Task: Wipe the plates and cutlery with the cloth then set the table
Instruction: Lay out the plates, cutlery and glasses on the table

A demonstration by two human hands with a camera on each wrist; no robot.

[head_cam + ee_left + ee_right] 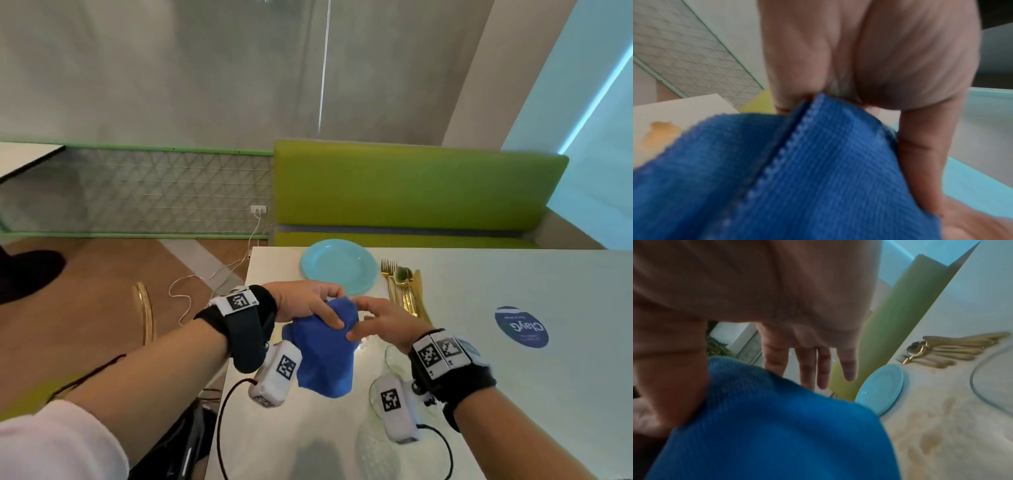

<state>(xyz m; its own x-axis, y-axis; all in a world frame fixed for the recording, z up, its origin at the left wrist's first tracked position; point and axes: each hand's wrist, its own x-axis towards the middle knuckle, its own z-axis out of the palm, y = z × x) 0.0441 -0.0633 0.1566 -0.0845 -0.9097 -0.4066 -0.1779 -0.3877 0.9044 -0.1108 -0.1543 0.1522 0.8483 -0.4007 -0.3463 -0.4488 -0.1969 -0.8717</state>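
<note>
My left hand (317, 305) grips a bunched blue cloth (325, 363) above the near left part of the white table (513, 394); its fingers (869, 48) pinch the hemmed edge of the cloth (797, 170). My right hand (371, 318) meets the cloth from the right. Its thumb rests on the cloth (777, 426) and its fingers (818, 366) stay straight. A stack of light blue plates (337, 265) sits at the far table edge. Gold forks, spoons and knives (406, 287) lie bundled just right of the plates (879, 386).
Clear glass plates (376, 442) lie under my right wrist, their rim (992, 382) near the cutlery (951, 350). A round blue sticker (521, 327) marks the table's right side. A green bench (411, 188) runs behind the table. A gold chair back (145, 311) and a white cable stand left.
</note>
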